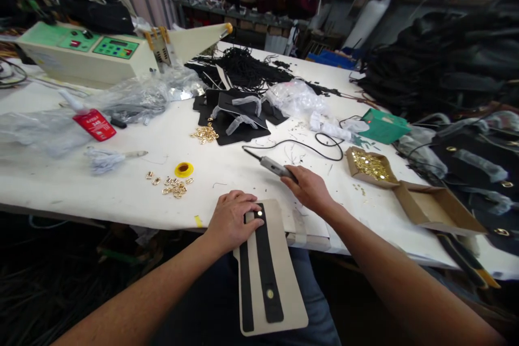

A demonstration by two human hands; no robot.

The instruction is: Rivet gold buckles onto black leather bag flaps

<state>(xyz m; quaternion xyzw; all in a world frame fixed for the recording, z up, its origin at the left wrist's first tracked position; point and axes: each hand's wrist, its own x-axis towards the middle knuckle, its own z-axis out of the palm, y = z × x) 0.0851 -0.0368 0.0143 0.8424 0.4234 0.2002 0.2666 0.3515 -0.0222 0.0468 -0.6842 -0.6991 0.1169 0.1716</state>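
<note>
Left hand (pixel 234 220) is pressing on the top end of the beige panel (pixel 284 259), lower center of frame, fingers touching the black strap (pixel 265 265) beside its upper metal stud (pixel 260 213); whether it is pinching anything, cannot tell. Panel is lying partly over the person's lap, strap running lengthwise along it. Right hand (pixel 310 186) is closing around the grey pen-like tool (pixel 275 166), center right, black cord (pixel 292 142) trailing from its far end. Yellow tape roll (pixel 184 170) and gold buckles (pixel 175 188) are sitting left of center.

machine (pixel 87 59) — back left | red bottle (pixel 94 124) (white nozzle (pixel 72 100)) — by clear plastic (pixel 138 94) | green box (pixel 384 126) — right
</note>
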